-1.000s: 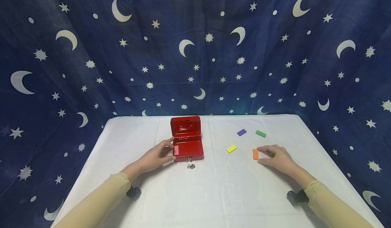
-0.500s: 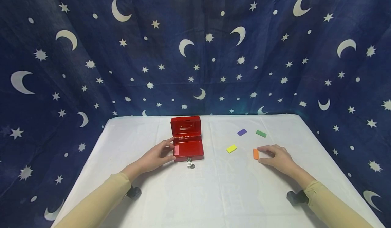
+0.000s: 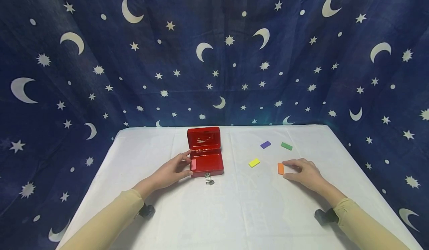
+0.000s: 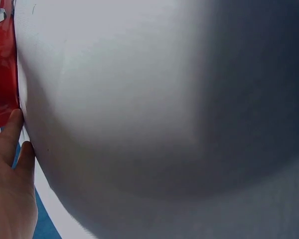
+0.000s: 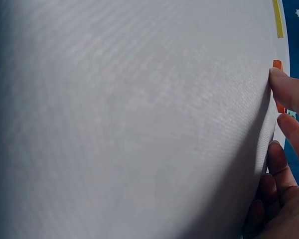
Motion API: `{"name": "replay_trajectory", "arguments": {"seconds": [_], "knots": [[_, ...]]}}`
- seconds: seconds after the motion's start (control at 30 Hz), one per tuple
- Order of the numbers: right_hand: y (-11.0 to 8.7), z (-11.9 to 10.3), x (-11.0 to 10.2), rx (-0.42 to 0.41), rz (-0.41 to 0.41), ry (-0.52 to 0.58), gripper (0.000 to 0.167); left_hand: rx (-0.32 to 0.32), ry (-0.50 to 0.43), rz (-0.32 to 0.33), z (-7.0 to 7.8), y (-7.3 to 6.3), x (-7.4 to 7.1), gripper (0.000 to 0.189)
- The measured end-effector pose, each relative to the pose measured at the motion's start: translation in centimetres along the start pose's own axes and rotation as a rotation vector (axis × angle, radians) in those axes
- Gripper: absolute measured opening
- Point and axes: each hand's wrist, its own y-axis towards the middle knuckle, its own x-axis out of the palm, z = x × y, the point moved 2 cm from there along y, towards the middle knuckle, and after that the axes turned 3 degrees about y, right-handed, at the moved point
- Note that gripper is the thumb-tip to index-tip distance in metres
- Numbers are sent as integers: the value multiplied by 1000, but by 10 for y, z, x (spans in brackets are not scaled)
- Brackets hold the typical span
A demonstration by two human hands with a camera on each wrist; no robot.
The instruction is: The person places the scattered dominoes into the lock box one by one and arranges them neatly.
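A small red metal cash box (image 3: 209, 162) stands with its lid (image 3: 203, 138) raised, a lock hanging at its front. Inside, along the left wall, lies a pink block (image 3: 193, 164). My left hand (image 3: 169, 171) touches the box's left side, thumb at the front corner and index finger near the hinge; the left wrist view catches fingertips against the red wall (image 4: 2, 74). On the white cloth to the right, my right hand (image 3: 307, 174) pinches an orange domino-like block (image 3: 280, 168) between thumb and index finger. The right wrist view has the orange block (image 5: 277, 64) partly behind the thumb.
A yellow block (image 3: 254, 163) lies between the box and the orange one. Farther back are a purple block (image 3: 265, 145) and a green block (image 3: 286, 146). A dark blue curtain (image 3: 214, 75) with moons and stars hangs behind the white-covered table (image 3: 234, 212).
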Motion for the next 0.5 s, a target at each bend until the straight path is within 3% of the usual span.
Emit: {"name": "replay_trajectory", "arguments": {"seconds": [0.5], "knots": [[0,2,0,3,-6,-1,57,-9,2,5,0,-1,0,48]]}}
